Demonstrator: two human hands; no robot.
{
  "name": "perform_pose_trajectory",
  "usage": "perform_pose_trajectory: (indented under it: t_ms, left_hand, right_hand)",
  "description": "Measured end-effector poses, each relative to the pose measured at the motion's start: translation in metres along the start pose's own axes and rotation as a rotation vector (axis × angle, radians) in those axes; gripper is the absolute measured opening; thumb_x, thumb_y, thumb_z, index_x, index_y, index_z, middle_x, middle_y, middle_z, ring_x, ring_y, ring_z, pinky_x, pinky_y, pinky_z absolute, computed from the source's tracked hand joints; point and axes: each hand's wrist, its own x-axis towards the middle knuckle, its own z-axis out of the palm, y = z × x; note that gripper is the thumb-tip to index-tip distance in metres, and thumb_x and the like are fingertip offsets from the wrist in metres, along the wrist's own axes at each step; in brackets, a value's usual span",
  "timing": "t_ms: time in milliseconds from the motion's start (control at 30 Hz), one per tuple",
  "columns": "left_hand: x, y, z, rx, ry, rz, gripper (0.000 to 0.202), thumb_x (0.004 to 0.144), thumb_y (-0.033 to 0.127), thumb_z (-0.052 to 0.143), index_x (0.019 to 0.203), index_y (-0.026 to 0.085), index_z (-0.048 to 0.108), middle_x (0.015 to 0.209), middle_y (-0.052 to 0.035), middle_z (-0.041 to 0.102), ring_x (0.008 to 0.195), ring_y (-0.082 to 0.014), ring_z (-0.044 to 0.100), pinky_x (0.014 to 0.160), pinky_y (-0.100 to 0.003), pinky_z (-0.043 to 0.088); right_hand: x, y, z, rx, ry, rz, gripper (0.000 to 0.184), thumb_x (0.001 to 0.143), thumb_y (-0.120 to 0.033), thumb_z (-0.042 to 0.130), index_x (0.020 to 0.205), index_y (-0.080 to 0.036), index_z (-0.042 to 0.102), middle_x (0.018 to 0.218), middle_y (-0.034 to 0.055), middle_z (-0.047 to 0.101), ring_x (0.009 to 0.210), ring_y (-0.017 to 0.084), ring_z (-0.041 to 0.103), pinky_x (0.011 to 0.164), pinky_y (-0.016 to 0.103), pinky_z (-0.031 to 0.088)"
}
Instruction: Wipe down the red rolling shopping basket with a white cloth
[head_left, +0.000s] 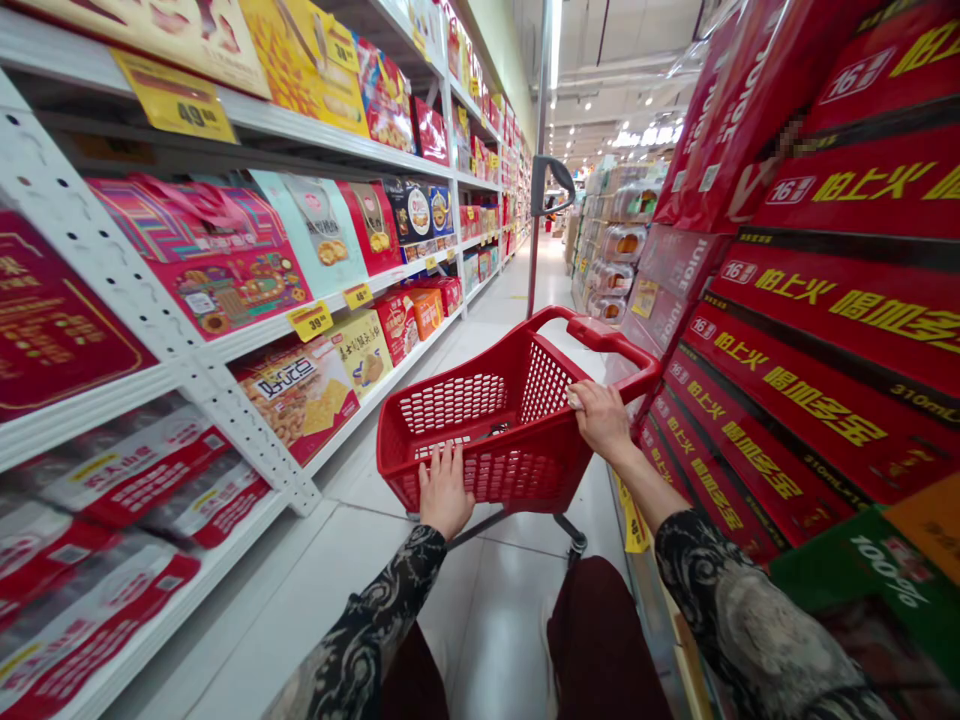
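Observation:
A red plastic shopping basket on a wheeled cart (469,410) stands in front of me, its mesh walls full of small holes. My left hand (445,490) rests with its fingers over the near rim. My right hand (604,420) grips the right side of the rim, close to the raised red handle (600,335). A small dark item (487,431) lies on the basket floor, and I cannot tell what it is. Patterned black sleeves cover both forearms.
White shelves (180,365) with boxed food gift packs and yellow price tags (310,321) run along the left. Stacked red cartons (825,310) wall the right side. A metal pole (537,220) rises beyond the basket, and the tiled aisle floor (525,270) stretches ahead.

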Motion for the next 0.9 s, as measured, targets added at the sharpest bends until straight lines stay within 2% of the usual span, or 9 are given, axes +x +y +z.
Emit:
perform_pose_trajectory:
  t_ms: [133,267,333,433,600,667,733,900]
  left_hand:
    - [0.001,0.002,0.000,-0.015,-0.025,0.084,0.075,0.069,0.024,0.049,0.139,0.011,0.026,0.148,-0.0104,0.024,0.137,-0.0258,0.017,0.110,-0.049,0.016]
    - [-0.001,-0.010,-0.001,-0.001,-0.054,-0.010,0.073,0.070,0.023,0.047,0.138,0.008,0.026,0.147,-0.0138,0.025,0.136,-0.0258,0.020,0.108,-0.051,0.020]
    - [-0.002,-0.013,-0.002,-0.010,-0.075,-0.018,0.073,0.070,0.023,0.048,0.138,0.008,0.025,0.147,-0.0146,0.026,0.136,-0.0255,0.020,0.107,-0.051,0.021]
    - [-0.003,-0.004,-0.001,-0.045,-0.101,0.015,0.076,0.069,0.024,0.050,0.138,0.008,0.024,0.147,-0.0142,0.025,0.136,-0.0250,0.021,0.108,-0.049,0.021]
    - [-0.004,0.025,0.001,-0.062,-0.115,0.080,0.079,0.068,0.024,0.050,0.139,0.008,0.021,0.148,-0.0131,0.022,0.137,-0.0249,0.018,0.110,-0.046,0.019]
    - [-0.005,0.030,0.000,-0.071,-0.138,0.156,0.078,0.068,0.024,0.050,0.139,0.009,0.021,0.149,-0.0124,0.022,0.137,-0.0232,0.018,0.110,-0.043,0.020]
    - [-0.006,0.027,0.000,-0.078,-0.155,0.193,0.076,0.069,0.024,0.049,0.139,0.008,0.022,0.148,-0.0128,0.023,0.137,-0.0221,0.019,0.110,-0.041,0.020]
    - [-0.009,0.011,0.005,-0.014,-0.173,0.080,0.073,0.070,0.023,0.049,0.137,0.007,0.026,0.148,-0.0152,0.022,0.137,-0.0264,0.017,0.108,-0.048,0.022]
  right_hand:
    - [0.006,0.023,0.005,-0.028,0.000,-0.013,0.032,0.081,-0.015,0.043,0.109,-0.017,0.057,0.114,0.0088,0.060,0.105,0.023,0.050,0.095,0.039,0.028]
    - [0.015,0.047,0.005,-0.063,-0.038,-0.005,0.033,0.079,-0.013,0.044,0.109,-0.016,0.057,0.113,0.0092,0.060,0.105,0.024,0.051,0.093,0.039,0.030]
    - [0.016,0.049,0.007,-0.073,-0.048,-0.006,0.032,0.079,-0.012,0.044,0.108,-0.015,0.059,0.112,0.0098,0.061,0.107,0.024,0.049,0.092,0.038,0.030]
    - [0.010,0.030,0.019,-0.043,-0.090,-0.066,0.032,0.081,-0.011,0.042,0.108,-0.015,0.059,0.113,0.0099,0.061,0.108,0.024,0.049,0.094,0.039,0.030]
    - [-0.017,-0.043,0.048,0.112,-0.192,-0.167,0.036,0.085,-0.011,0.039,0.116,-0.019,0.056,0.123,0.0077,0.057,0.114,0.021,0.047,0.097,0.040,0.030]
    - [-0.025,-0.061,0.056,0.169,-0.223,-0.202,0.037,0.085,-0.011,0.040,0.118,-0.019,0.055,0.125,0.0077,0.056,0.116,0.020,0.046,0.099,0.041,0.029]
    - [-0.029,-0.063,0.059,0.208,-0.246,-0.205,0.039,0.084,-0.010,0.040,0.119,-0.019,0.055,0.125,0.0079,0.055,0.116,0.020,0.047,0.099,0.040,0.030]
    - [-0.028,-0.040,0.055,0.232,-0.240,-0.105,0.042,0.081,-0.006,0.039,0.118,-0.018,0.055,0.124,0.0090,0.056,0.117,0.019,0.047,0.099,0.040,0.032]
